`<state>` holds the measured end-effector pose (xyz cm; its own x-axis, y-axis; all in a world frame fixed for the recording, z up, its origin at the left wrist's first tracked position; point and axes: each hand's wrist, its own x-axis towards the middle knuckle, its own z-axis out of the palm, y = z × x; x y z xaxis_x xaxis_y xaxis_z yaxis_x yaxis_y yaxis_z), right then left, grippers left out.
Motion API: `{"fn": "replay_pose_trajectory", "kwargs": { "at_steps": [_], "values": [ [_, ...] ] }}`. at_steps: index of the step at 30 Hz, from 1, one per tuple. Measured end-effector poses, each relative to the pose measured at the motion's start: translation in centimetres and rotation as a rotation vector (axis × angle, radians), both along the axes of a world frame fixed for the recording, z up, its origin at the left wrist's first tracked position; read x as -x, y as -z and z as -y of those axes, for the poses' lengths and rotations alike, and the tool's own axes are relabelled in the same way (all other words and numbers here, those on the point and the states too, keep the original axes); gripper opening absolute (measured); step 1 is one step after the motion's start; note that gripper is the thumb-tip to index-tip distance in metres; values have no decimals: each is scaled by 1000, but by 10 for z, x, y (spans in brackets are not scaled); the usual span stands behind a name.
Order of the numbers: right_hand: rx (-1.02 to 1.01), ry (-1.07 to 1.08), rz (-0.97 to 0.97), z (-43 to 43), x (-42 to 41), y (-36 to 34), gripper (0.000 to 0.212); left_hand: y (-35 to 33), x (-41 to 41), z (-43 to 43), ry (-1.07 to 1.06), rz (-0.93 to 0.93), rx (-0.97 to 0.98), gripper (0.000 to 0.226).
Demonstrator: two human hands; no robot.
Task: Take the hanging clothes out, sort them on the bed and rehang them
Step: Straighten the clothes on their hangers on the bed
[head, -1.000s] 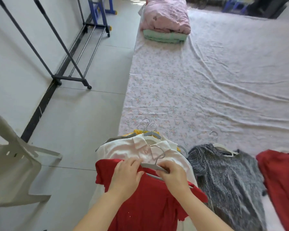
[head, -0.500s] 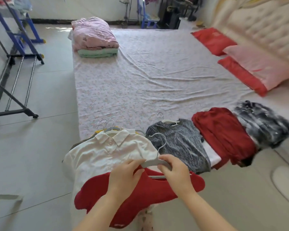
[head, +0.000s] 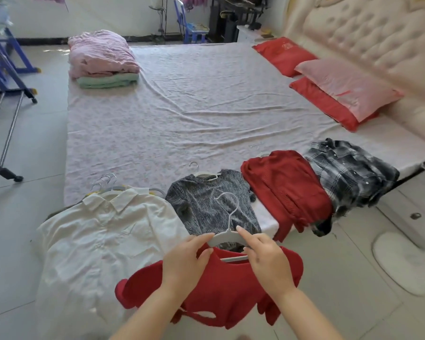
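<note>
Bedding in a pale flowered print covers the wide bed [head: 194, 123], which fills most of the room in front of the person, with a tufted cream headboard [head: 366, 38] at the right. A pink pillow [head: 346, 87] lies on red pillows [head: 282, 55] against it, and folded blankets [head: 101, 55] sit at the far left corner. Along the near edge the clothes lie in a row: a white shirt [head: 103, 241] on top of a stack of hangers at the left, then a grey sweater [head: 211, 207], a dark red garment [head: 287, 190] and a plaid shirt [head: 349, 170], each overlapping or touching the next. Nearer the person, off the bed's edge and in front of the grey sweater, a red top [head: 219, 290] hangs from a pale hanger [head: 225, 238]. The left hand [head: 184, 261] pinches the hanger's left shoulder at the top's neckline; the right hand [head: 268, 258] grips its right side, forefinger stretched along it.
</note>
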<state>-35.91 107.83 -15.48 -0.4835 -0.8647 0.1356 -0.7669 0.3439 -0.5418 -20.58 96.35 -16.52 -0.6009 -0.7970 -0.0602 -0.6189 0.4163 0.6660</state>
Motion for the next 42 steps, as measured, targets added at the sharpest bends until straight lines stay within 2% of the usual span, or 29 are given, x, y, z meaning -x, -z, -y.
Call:
{"fn": "replay_pose_trajectory", "kwargs": {
  "at_steps": [6,12,18,29,42],
  "values": [
    [5,-47,14,-24,94,-3,50,-3,83,-37,-44,-19,-14,32],
    [19,-114,3,3,151,-1,49,-3,132,-22,-115,-65,-40,33],
    [-2,-149,-33,59,190,11,52,12,170,27,-162,-101,-77,33],
    [-99,-183,50,176,237,31,52,29,212,143,-181,-45,-85,34],
    [-279,-378,262,302,282,105,54,83,249,237,-389,88,-197,33]
  ]
}}
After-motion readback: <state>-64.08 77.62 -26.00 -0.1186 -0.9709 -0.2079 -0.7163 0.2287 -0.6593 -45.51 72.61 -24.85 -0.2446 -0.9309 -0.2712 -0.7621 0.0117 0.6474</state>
